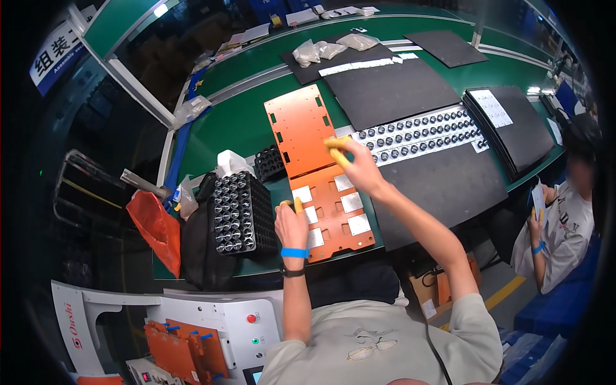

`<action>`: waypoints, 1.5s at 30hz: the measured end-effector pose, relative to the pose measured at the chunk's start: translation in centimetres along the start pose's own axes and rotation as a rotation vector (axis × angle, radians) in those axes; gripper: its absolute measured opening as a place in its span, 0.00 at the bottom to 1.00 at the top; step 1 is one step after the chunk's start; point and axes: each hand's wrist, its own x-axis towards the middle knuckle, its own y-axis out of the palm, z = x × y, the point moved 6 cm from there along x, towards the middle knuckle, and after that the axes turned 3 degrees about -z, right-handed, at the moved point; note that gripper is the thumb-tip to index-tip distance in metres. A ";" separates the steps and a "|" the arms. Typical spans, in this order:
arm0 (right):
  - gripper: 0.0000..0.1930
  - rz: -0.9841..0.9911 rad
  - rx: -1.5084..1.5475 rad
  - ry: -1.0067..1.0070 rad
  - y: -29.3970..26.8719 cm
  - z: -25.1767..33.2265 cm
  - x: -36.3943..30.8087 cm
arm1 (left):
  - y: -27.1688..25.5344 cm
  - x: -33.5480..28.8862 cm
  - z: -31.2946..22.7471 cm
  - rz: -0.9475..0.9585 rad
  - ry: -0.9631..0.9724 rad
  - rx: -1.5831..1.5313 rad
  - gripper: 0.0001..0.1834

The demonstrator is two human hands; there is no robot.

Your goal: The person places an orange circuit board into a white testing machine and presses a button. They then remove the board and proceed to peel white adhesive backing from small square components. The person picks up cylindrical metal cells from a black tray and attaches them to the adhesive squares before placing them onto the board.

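Note:
In front of me lies an orange fixture in two hinged-looking halves. The near half [325, 221] carries several small white square plates [351, 203] in two columns. The far half [298, 125] is a flat orange panel with slots along its sides. My left hand [292, 224] rests at the left column, its yellow-covered fingertips apart beside a white plate [301, 194]. Over the right edge of the far panel is my right hand [360, 168], thumb and forefinger, also yellow-covered, brought together; what they pinch, if anything, is too small to tell.
Left of the fixture stands a black rack [240, 215] of round cells. To the right, white strips [417, 136] hold rows of black round parts among black mats [391, 93]. Plastic bags [330, 50] lie farther back. A co-worker [558, 218] sits at the far right.

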 end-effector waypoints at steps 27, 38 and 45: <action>0.33 0.043 0.069 0.588 2.8 -5.7 7.7 | -1.8 -12.3 7.1 0.158 0.048 -0.471 0.24; 0.18 0.155 -0.226 -0.246 -1.6 5.4 -3.7 | -2.1 -12.6 7.2 0.066 0.047 -0.425 0.24; 0.27 0.269 -0.640 -0.450 -1.1 3.3 -15.4 | -1.9 -11.9 6.7 0.111 0.070 -0.450 0.24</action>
